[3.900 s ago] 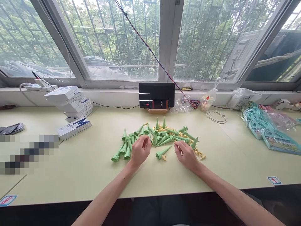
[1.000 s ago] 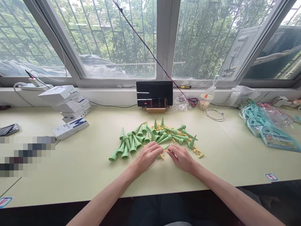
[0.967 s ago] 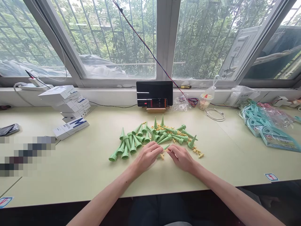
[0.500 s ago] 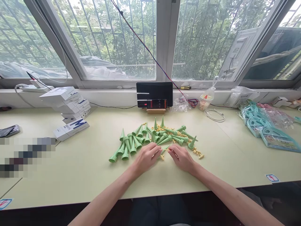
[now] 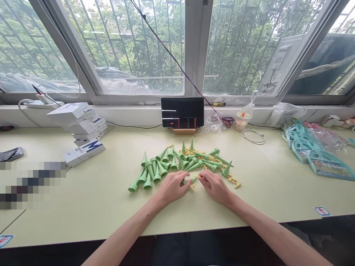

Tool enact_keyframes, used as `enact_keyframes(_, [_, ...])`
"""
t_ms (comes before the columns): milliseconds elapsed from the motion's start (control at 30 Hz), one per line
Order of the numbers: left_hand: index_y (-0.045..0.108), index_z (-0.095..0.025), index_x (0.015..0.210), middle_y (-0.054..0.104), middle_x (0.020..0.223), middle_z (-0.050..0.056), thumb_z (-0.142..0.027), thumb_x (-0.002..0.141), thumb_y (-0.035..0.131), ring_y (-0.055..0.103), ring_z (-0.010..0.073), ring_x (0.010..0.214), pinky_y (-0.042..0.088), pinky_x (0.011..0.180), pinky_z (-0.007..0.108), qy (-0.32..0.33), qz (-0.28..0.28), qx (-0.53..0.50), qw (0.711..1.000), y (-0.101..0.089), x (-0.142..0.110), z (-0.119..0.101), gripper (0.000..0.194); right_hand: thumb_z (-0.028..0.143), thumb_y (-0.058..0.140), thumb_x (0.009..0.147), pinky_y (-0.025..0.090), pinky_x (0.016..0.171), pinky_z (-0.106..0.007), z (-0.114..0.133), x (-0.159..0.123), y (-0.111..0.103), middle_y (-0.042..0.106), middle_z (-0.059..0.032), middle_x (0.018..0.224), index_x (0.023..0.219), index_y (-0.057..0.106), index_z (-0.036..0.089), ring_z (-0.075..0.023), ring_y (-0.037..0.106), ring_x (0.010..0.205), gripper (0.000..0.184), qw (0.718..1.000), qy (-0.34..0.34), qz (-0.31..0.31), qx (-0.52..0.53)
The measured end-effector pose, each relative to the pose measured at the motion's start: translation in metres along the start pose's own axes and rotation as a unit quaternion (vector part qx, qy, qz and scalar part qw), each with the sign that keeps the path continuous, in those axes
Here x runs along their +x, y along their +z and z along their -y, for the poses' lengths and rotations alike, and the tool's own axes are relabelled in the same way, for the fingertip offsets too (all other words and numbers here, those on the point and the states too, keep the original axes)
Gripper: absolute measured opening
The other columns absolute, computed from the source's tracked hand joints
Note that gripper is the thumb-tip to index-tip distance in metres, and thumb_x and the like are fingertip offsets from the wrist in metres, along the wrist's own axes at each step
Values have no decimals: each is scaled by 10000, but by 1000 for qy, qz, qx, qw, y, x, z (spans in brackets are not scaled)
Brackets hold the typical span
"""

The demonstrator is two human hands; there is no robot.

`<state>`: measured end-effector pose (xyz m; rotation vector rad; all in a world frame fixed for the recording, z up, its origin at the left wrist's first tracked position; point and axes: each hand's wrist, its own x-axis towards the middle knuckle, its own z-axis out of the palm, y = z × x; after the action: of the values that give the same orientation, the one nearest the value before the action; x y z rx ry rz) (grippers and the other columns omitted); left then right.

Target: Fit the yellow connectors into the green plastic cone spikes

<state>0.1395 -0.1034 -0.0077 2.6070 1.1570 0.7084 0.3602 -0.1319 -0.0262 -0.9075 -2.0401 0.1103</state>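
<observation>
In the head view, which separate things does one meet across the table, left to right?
Dark flat object, stack of white cardboard boxes, bare left hand, bare right hand, coiled white cable, turquoise plastic pieces.

A single view — worn on the head, facing forward and down over the table (image 5: pixel 266 177) — near enough that left hand (image 5: pixel 173 185) and right hand (image 5: pixel 215 184) sit just below mid-frame, forearms (image 5: pixel 126 226) leaving the bottom edge, windows (image 5: pixel 135 44) on top.

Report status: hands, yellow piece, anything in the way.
Right hand pinching small yellow piece. Left hand partly open. Lone green cone, loose yellow piece between hands; cone pile just beyond.
</observation>
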Motion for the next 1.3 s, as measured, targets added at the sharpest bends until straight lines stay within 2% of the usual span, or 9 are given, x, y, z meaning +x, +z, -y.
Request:
enact_keyframes(200, [601,-182,765,632,692,18,-414,970,499,544,157,606,327,585,273,-5,32,13,999,-3,2,-2,325,200,439,1039,380,539,-256,-1,0,1,582,-18,774,1002,561,200,-141,517,611,127,1000,5,0,-1])
enact_keyframes(433, [549,-192,738,602,700,8,-418,933,545,514,157,620,305,585,279,2,48,23,999,-4,2,-2,299,208,439,1040,398,558,-261,-2,-2,1,583,-21,781,1007,562,203,-143,519,620,127,1000,19,5,2])
enact_keyframes(633, [555,-189,763,578,697,3,-417,953,509,487,147,597,318,585,281,-12,32,6,999,-1,1,0,300,208,449,1035,408,565,-260,-2,-3,2,583,-15,761,1003,563,200,-141,522,611,118,1000,25,-8,-4])
enact_keyframes(833, [567,-184,872,587,767,4,-390,979,477,456,122,571,377,621,279,-53,-25,-69,996,-3,2,-1,249,189,472,1023,432,574,-252,-4,-5,3,604,-20,796,1037,550,204,-130,521,602,80,999,33,-33,3])
enact_keyframes(1000, [536,-184,857,527,721,-16,-402,984,474,432,112,558,383,583,263,-80,-66,-139,985,-3,4,0,260,195,462,1027,424,558,-253,-4,-5,3,597,-22,795,1036,540,211,-130,517,594,81,999,34,-34,2])
enact_keyframes(1200, [532,-186,961,534,729,-20,-431,968,512,514,113,557,431,532,241,-138,-63,-260,954,-3,5,-1,246,159,480,1011,437,553,-247,-5,-5,7,634,-47,886,1066,533,210,-128,550,623,92,999,31,-32,-5])
enact_keyframes(1300, [544,-178,1050,580,825,11,-414,969,526,556,113,597,486,557,247,-136,-57,-308,940,-4,4,-2,250,142,477,1005,442,538,-241,-6,-6,8,642,-58,920,1086,536,210,-130,573,643,121,999,21,-26,-5])
